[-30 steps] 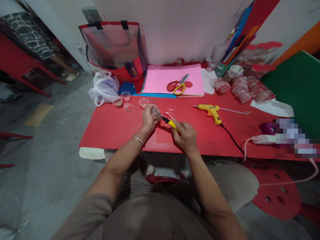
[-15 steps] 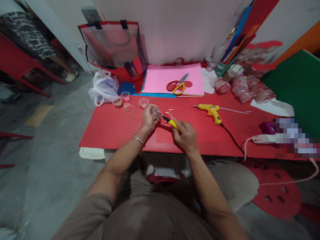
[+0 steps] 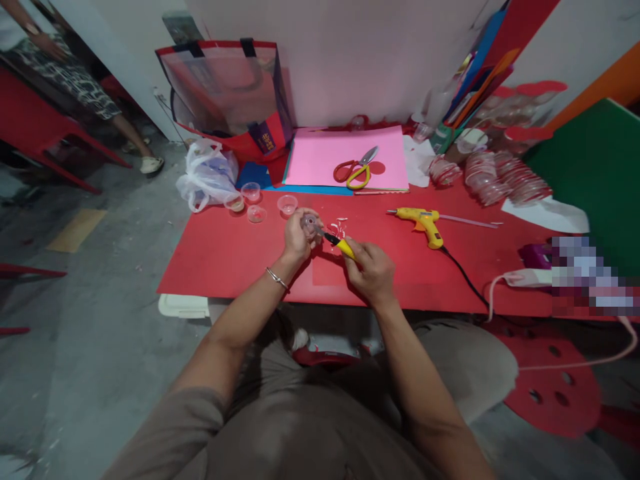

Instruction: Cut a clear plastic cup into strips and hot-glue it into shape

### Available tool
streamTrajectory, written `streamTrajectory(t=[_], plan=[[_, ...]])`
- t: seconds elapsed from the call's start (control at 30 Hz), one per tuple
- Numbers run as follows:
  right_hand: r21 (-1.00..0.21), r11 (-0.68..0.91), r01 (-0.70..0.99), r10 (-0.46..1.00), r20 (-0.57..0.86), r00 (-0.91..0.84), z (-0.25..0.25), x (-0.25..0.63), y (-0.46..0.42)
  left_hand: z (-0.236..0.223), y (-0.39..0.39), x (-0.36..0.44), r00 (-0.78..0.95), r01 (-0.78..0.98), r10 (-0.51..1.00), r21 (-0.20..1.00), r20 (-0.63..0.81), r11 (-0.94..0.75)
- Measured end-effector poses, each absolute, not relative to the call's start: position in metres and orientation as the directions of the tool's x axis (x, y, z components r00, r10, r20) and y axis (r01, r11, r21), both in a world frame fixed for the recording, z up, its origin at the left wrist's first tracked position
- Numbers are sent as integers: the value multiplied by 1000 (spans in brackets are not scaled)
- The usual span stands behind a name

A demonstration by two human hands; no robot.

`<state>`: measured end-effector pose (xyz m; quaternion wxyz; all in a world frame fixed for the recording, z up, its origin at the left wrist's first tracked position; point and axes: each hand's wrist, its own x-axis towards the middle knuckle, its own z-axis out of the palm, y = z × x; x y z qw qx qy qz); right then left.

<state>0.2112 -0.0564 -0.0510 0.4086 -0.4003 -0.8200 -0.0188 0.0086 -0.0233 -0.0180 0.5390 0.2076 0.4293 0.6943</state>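
My left hand (image 3: 297, 239) is closed around a small clear plastic cup (image 3: 310, 222), with one round end turned up. In my right hand (image 3: 373, 268) is a yellow and black utility knife (image 3: 345, 248). Its blade points left and meets the cup, though the exact contact is too small to make out. Just beyond the knife lie thin pale scraps (image 3: 341, 227) on the red tabletop (image 3: 240, 260). Several more clear plastic cups stand to the left of my left hand, the nearest cup (image 3: 287, 205) just behind it.
A yellow glue gun (image 3: 424, 223) with its cord lies to the right. Scissors (image 3: 361, 169) rest on pink sheets (image 3: 320, 157) at the back. A plastic bag (image 3: 210, 175) and a tote bag (image 3: 225, 93) stand back left; stacked cups (image 3: 485, 177) lie back right. Another person's foot (image 3: 151, 164) shows far left.
The cup has turned slightly in my left hand, and the knife has shifted very little. At far left the other person has moved, with a hand now showing.
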Motion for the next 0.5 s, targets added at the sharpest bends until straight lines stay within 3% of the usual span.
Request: streamTrajectory(t=[0.5], plan=[[-337,638,692,679,670,-300,-53,212,-55,-17,-25,11,-353,-531,923,845,-153,-62]])
